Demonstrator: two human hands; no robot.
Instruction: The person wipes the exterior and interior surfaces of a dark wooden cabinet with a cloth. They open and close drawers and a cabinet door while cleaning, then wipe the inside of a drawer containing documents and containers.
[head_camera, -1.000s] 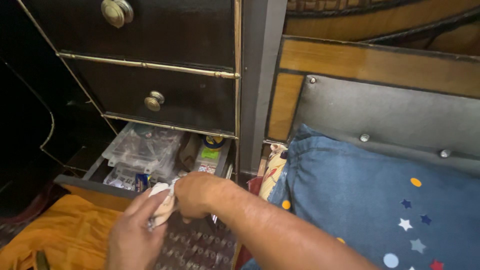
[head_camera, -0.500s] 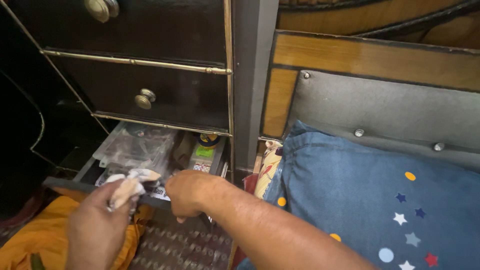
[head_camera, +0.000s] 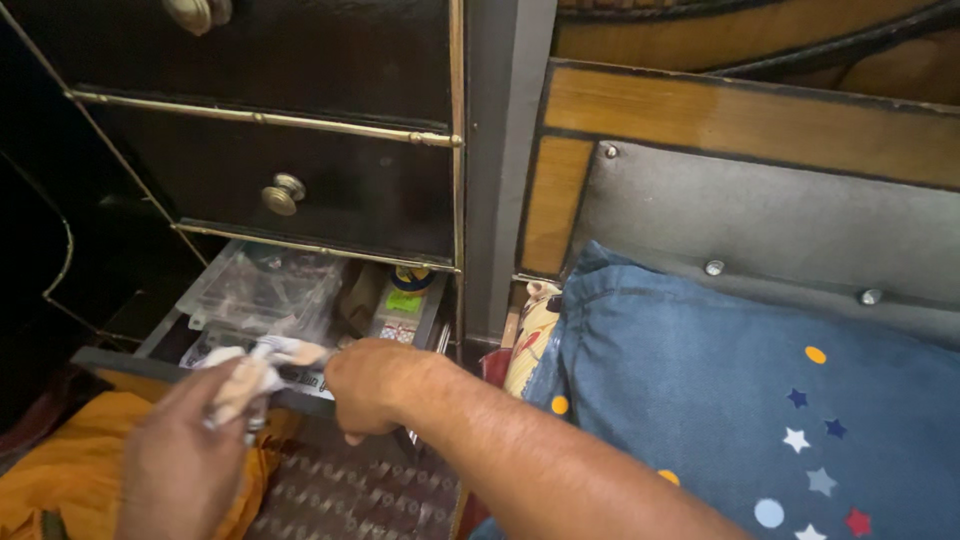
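My left hand (head_camera: 185, 455) is closed around a crumpled white and tan cloth (head_camera: 250, 370) in front of the open bottom drawer (head_camera: 150, 362). My right hand (head_camera: 372, 385) is a fist at the drawer's front edge, pinching one end of that cloth. Inside the drawer lie a clear plastic compartment box (head_camera: 265, 290), printed packets and a small green and yellow tin (head_camera: 405, 290).
Two shut black drawers with brass knobs (head_camera: 283, 193) rise above the open one. An orange cloth (head_camera: 90, 480) lies at lower left. A blue pillow with stars and dots (head_camera: 760, 400) rests against a grey padded headboard (head_camera: 760, 230) on the right.
My left hand carried the cloth leftward, away from my right hand, then stayed there. The view shifted slightly, and my right hand kept its place at the drawer's edge.
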